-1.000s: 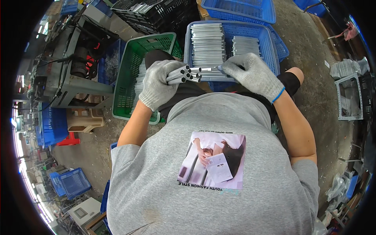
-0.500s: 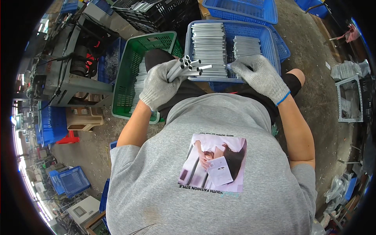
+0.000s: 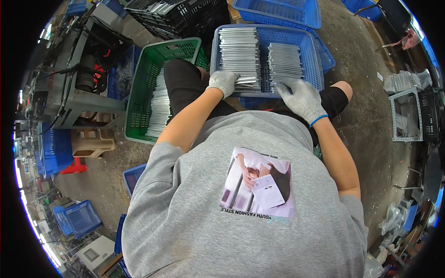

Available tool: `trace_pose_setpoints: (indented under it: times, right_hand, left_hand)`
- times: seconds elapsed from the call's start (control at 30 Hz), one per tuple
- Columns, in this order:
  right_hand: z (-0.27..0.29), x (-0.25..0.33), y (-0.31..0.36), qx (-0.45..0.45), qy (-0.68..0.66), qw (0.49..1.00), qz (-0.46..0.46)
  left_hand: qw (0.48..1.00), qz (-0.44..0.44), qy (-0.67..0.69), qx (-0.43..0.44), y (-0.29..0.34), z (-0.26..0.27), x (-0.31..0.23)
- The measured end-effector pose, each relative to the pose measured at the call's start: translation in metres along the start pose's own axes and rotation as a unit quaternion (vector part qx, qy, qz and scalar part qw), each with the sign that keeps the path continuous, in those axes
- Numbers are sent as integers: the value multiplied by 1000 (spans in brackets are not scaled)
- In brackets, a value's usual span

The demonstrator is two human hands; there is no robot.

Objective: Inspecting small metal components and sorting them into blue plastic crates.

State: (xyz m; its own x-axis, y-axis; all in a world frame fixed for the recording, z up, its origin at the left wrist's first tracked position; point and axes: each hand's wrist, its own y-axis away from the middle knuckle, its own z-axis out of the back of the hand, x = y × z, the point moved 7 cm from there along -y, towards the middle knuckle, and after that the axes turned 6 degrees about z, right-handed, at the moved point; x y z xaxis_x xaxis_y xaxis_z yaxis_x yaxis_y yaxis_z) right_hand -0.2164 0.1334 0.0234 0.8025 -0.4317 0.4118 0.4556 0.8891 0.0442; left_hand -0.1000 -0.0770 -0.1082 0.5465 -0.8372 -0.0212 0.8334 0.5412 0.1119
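My left hand (image 3: pixel 224 82), in a grey-white knitted glove, reaches over the near left corner of a blue plastic basket (image 3: pixel 318 60). Its fingers are closed around the left ends of a few slightly askew metal tubes (image 3: pixel 248 84) at the front of the left stack (image 3: pixel 238 51). My right hand (image 3: pixel 301 99), in a matching glove with a blue cuff edge, is at the basket's near rim. Its thumb and fingers curl together by the near end of the right stack of tubes (image 3: pixel 285 61); what they hold, if anything, is hidden.
Left of my knee stands a green basket (image 3: pixel 134 104) with more tubes (image 3: pixel 160 104). Black crates (image 3: pixel 185 21) and another blue basket (image 3: pixel 278 14) stand beyond. A metal machine bench (image 3: pixel 69 104) is on the left; a metal frame (image 3: pixel 408 116) lies on the right.
My left hand has gone from holding a bunch of tubes over my lap to the front of the left stack, moving right. My right hand has shifted slightly nearer me.
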Motion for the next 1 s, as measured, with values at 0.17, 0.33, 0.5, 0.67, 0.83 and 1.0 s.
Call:
trace_pose_setpoints:
  times: [0.17, 0.33, 0.5, 0.67, 0.83, 1.0]
  right_hand:
    - [-11, 1, 0, 19, -3, 1000, -4]
    - [-12, 12, -1, 10, -9, 1000, 15]
    - [-7, 23, 4, 10, -15, 999, 35]
    - [0, 37, 9, -10, -14, 996, 83]
    - [4, 49, 12, -7, 5, 994, 112]
    - [5, 55, 12, 9, 20, 992, 121]
  left_hand:
    - [997, 18, 77, 9, 19, 16, 8]
    - [980, 71, 188, -1, 41, 35, 29]
    - [933, 24, 356, -55, 65, 49, 30]
    - [854, -11, 515, -76, 88, 67, 23]
    - [859, -39, 500, -103, 102, 74, 17]
    - [887, -61, 438, -134, 108, 82, 13]
